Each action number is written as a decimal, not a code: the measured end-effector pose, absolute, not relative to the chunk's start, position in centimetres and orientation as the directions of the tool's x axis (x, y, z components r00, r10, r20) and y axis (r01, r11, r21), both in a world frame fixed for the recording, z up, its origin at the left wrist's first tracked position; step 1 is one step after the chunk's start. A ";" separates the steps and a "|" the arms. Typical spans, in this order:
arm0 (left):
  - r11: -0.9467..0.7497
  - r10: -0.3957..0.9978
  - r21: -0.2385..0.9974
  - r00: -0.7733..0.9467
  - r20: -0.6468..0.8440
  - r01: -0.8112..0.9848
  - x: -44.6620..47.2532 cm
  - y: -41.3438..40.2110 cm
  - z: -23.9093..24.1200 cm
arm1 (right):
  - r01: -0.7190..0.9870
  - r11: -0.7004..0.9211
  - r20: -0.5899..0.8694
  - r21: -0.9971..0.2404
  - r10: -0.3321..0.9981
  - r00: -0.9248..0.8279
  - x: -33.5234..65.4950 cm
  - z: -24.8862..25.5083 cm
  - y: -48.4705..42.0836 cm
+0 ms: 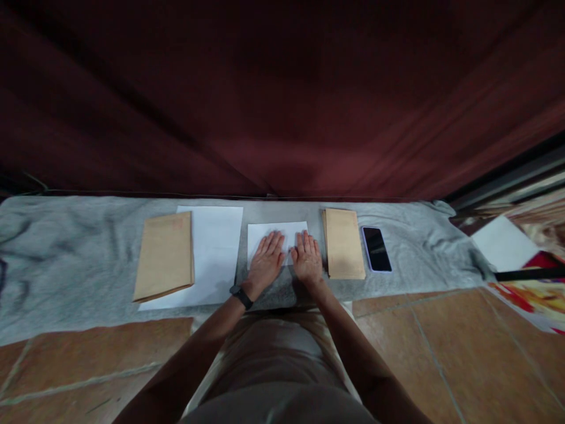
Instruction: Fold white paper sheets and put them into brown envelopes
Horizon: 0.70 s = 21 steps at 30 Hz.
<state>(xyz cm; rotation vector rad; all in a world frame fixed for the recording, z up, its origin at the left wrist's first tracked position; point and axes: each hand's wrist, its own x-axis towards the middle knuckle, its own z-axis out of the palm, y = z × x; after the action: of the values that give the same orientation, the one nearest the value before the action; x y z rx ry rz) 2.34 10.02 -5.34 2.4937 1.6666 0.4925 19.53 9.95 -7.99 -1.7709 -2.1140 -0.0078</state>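
Note:
A white sheet of paper, apparently folded, lies on the grey cloth in front of me. My left hand rests flat on its left half, fingers stretched out. Beside it my right hand presses flat on the right part, fingers nearly together and straight. Neither hand grips anything. To the left, brown envelopes lie partly over larger white paper. Just right of my right hand sits a stack of narrower brown envelopes.
A phone with a dark screen lies right of the narrower envelopes. Grey cloth covers the long surface. A dark red curtain hangs behind it. At far right are a white sheet and a colourful printed item.

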 end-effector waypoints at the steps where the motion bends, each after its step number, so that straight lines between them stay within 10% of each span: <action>1: -0.421 0.904 0.251 0.382 0.191 0.872 2.7 9.6 -5.3 | 0.949 0.206 0.286 -0.237 0.949 -0.134 19.5 -7.9 9.9; 21: -0.349 0.935 0.211 0.324 0.147 0.913 1.2 9.0 -5.0 | 0.954 0.156 0.319 -0.257 0.945 -0.069 20.1 -7.7 8.3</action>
<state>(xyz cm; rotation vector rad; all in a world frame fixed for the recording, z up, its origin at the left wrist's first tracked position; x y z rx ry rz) 1.20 9.00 -4.96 2.4820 1.7374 0.3716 20.10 8.30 -7.74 -1.8062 -2.0329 -0.0282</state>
